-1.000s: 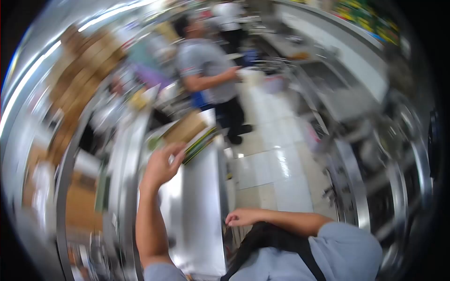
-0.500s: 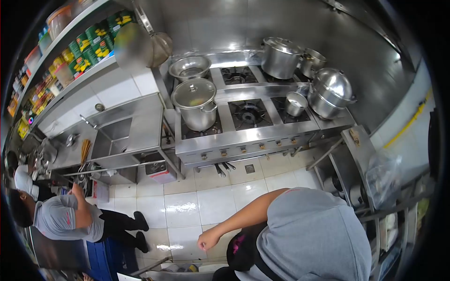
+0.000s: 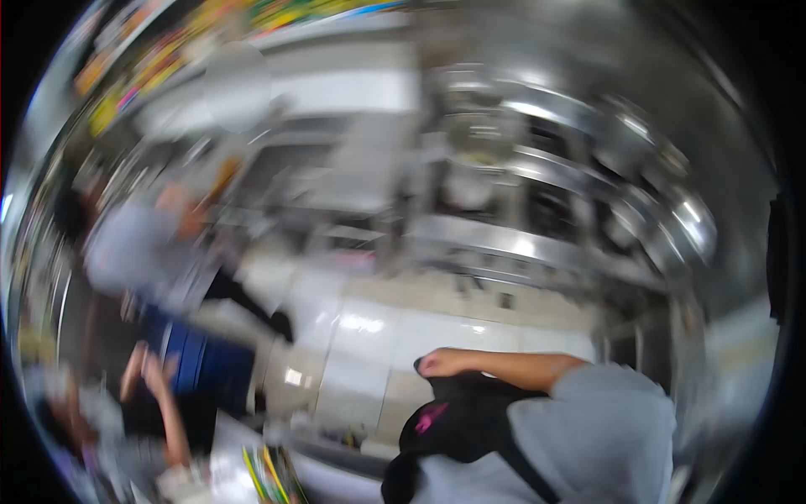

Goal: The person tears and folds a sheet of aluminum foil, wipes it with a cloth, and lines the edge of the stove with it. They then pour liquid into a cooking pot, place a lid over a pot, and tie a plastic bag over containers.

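My right hand (image 3: 438, 363) hangs at the end of my outstretched forearm, over the tiled floor (image 3: 369, 336). Its fingers look curled in, and I see nothing held in them. Just below it are my black trouser leg and a black apron (image 3: 453, 433) with a pink mark, worn over a grey shirt (image 3: 613, 420). My left hand is out of view. The whole picture is smeared by motion.
A stove (image 3: 504, 239) with pots stands beyond the floor, beside a steel sink counter (image 3: 353, 168). One co-worker (image 3: 143, 248) bends at the counter. Another person's hands (image 3: 151, 374) show at lower left near a blue bin (image 3: 206, 357). Coloured strips (image 3: 273, 475) lie at the bottom.
My view has swung left, so stove and sink sit further right. My right hand has shifted right and up in the picture. A second person's arms now show at lower left.
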Tool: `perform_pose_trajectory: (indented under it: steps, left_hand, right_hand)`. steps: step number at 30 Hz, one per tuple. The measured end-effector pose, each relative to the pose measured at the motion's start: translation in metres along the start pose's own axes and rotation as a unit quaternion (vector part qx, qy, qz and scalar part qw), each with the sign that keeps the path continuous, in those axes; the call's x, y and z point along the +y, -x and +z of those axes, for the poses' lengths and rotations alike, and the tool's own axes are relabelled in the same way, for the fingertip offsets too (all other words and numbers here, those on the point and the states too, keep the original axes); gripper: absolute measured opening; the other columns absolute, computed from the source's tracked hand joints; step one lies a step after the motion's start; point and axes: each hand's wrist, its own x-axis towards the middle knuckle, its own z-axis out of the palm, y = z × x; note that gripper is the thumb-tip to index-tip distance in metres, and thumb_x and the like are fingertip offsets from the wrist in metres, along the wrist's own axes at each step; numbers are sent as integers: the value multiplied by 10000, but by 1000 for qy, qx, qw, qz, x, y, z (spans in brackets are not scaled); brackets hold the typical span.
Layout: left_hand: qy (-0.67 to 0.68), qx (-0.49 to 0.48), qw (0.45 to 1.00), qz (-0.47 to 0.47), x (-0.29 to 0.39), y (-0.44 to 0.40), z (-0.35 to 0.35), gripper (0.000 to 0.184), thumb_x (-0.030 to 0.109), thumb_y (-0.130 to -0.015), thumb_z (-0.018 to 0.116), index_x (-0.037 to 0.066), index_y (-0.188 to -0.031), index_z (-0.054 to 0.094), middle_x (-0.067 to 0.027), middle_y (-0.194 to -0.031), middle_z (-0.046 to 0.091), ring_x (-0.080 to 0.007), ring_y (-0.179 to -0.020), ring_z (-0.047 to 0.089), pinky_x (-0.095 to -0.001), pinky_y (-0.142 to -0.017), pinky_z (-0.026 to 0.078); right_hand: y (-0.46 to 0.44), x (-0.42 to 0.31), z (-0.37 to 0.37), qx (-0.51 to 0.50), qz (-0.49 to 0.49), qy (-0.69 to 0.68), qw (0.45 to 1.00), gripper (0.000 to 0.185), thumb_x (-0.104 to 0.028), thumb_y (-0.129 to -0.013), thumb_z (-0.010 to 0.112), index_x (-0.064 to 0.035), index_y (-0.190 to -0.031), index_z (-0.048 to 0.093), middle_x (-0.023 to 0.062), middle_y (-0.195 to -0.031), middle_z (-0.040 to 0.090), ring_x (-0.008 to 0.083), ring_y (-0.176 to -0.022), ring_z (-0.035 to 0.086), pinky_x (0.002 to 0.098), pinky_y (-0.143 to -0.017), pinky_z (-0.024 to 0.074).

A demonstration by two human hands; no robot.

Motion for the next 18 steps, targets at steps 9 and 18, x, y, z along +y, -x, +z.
perform_pose_trajectory:
  steps: [9,18]
  left_hand:
    - [65,-249,947,-195,20,-39,-47,1079,307,-628,849,229,-1563,316,-186,-1249,524,-386,-1171,529,-538,-963,417]
    - [74,-177,965,-177,20,-29,-46,1097,301,-568,822,267,-1554,343,-200,-1190,512,-410,-1104,528,-541,-939,392]
  right_hand:
    - [-176,-134,5,-241,-61,65,966,374,-359,-910,696,-45,-1114,702,61,-876,694,160,-758,635,319,-708,535]
    - [-320,-364,204,-382,-60,33,922,1221,-696,-706,794,-32,-1560,228,262,-1525,361,357,-1414,373,454,-1135,358]
